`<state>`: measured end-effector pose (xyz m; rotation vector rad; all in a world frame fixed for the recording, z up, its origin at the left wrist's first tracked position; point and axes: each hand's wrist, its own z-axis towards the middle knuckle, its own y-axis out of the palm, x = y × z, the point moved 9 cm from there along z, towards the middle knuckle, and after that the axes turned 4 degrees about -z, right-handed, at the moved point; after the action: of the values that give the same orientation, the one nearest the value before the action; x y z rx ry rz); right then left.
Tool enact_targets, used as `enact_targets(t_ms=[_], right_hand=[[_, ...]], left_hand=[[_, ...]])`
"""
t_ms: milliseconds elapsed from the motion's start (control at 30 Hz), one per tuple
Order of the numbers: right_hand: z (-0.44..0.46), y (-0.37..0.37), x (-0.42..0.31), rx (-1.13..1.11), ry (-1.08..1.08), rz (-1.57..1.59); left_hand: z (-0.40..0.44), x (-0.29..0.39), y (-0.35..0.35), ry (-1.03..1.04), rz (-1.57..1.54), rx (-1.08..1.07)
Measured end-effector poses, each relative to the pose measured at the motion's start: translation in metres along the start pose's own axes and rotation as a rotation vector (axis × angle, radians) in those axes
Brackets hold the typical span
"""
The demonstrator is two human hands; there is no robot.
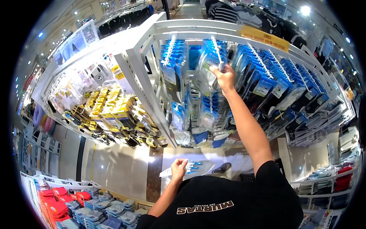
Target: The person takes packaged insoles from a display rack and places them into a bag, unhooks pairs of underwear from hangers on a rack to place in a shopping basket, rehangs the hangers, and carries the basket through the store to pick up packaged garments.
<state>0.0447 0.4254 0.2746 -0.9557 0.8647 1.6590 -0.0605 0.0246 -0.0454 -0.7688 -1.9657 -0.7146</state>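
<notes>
My right hand [225, 78] reaches up to the white rack, fingers closed on a clear plastic packet with a blue header [209, 72]. That packet hangs at the front of a white hook [216, 49], with several similar ones behind it. Low down near my body, my left hand [178, 168] is closed at the edge of a whitish plastic bag [166, 173]. Blue-and-white packets [194, 167] show inside the bag. Whether the left fingers grip only the bag is too small to tell.
Hooks to the right carry dark items in blue-topped packets [263, 86]. Yellow-carded packets [110, 108] fill the rack's left side. A yellow sign [265, 38] lies along the top rail. Folded red clothes [55, 206] sit at lower left, and a shoe [222, 168] shows on the floor.
</notes>
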Motion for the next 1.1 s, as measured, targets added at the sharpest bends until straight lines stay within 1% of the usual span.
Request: enact_targets(t_ms=[67, 167, 267, 333, 400, 467, 567, 667, 767, 867, 967, 1067, 1100], right_hand=[[-0.001, -0.005, -0.003, 0.028, 0.001, -0.013], [0.0, -0.008, -0.005, 0.052, -0.07, 0.073], [0.003, -0.016, -0.023, 0.036, -0.224, -0.279], [0.006, -0.024, -0.018, 0.193, -0.347, -0.444], [0.009, -0.024, -0.011, 0.191, -0.333, -0.454], [0.014, -0.016, -0.003, 0.03, -0.181, -0.311], [0.008, -0.006, -0.005, -0.018, -0.036, -0.091], [0.008, -0.001, -0.004, 0.045, -0.128, 0.05], [0.008, -0.002, -0.008, 0.103, -0.176, 0.047], [0.009, 0.005, -0.006, 0.034, -0.074, 0.16], [0.011, 0.014, -0.007, -0.156, 0.104, 0.18], [0.009, 0.013, -0.009, -0.129, 0.164, 0.174], [0.01, 0.014, -0.007, -0.152, 0.173, 0.189]], left_hand=[[0.002, -0.002, 0.0, -0.005, 0.018, -0.003], [0.001, -0.004, 0.001, -0.02, 0.008, -0.007], [0.001, -0.003, 0.002, -0.018, 0.011, -0.006], [0.0, 0.0, 0.004, -0.029, 0.016, -0.018], [0.002, -0.001, 0.004, -0.02, 0.014, -0.017], [0.004, -0.004, 0.003, -0.016, 0.01, -0.016], [0.004, -0.005, 0.002, -0.013, 0.001, -0.015], [0.002, -0.004, 0.002, -0.016, -0.014, -0.013], [0.001, -0.005, -0.001, -0.018, -0.021, -0.006], [0.003, -0.009, -0.003, -0.005, -0.015, 0.0], [0.006, -0.012, -0.005, 0.001, -0.012, 0.003], [0.006, -0.011, -0.004, -0.008, -0.017, 0.002], [0.005, -0.009, -0.003, -0.009, -0.018, 0.003]])
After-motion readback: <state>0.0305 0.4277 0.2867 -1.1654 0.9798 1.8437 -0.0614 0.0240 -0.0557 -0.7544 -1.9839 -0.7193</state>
